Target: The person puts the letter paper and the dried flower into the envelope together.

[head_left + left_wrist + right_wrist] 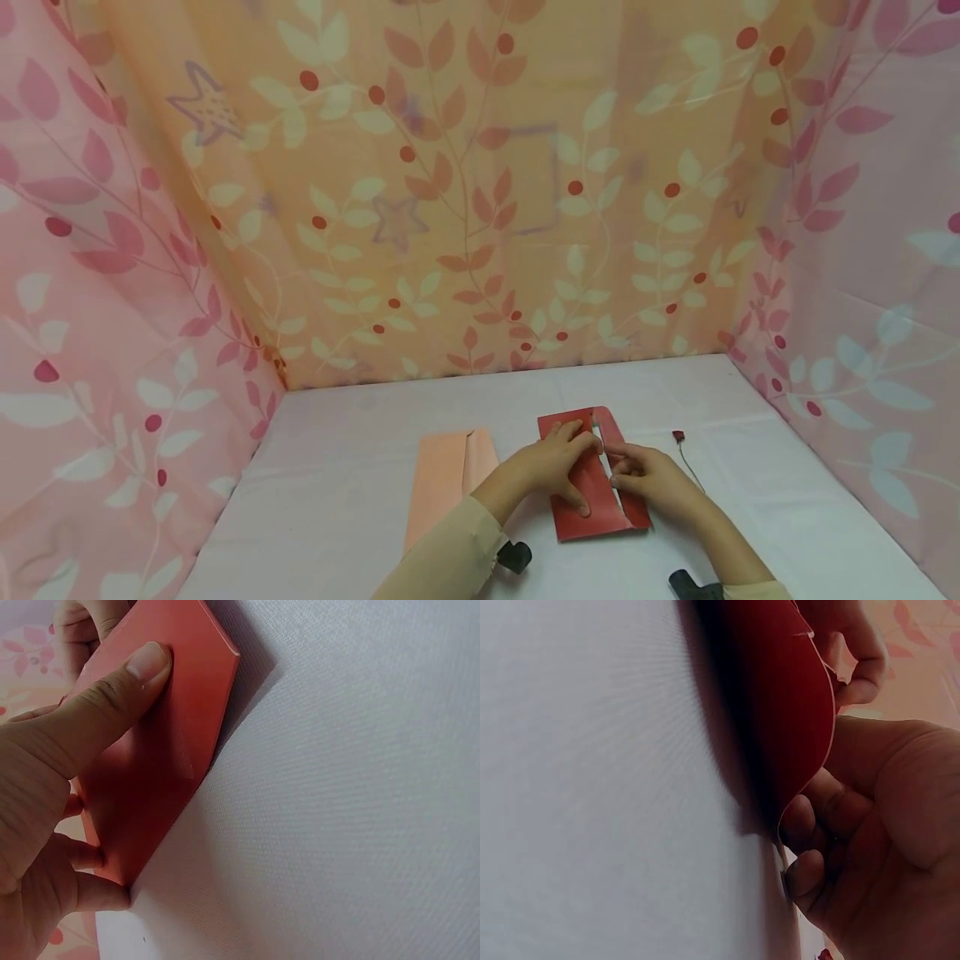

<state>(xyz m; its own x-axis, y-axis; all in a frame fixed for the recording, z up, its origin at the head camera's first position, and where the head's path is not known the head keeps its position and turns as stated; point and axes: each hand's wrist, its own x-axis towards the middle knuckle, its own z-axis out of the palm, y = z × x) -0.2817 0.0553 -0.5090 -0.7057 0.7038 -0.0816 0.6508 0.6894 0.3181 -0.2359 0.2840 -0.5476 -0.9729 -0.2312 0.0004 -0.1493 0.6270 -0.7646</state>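
A red envelope (602, 493) lies on the white table with its flap (612, 425) folded out to the right. A thin whitish strip (607, 467) shows along its opening. My left hand (551, 463) holds the envelope, spread across its front. In the left wrist view the thumb presses the red face, while the other fingers meet the far edge and are partly hidden. At the opening, my right hand (654, 479) pinches the envelope's flap side between thumb and fingers. The right wrist view shows curled fingers (807, 874) at the red flap's edge; what lies inside cannot be seen.
Left of the red envelope lies a peach envelope (438, 471), partly covered by my left sleeve. A small dark red rose (678, 435) on a thin stem is to the right. Patterned curtains (480, 208) enclose the table's back and sides.
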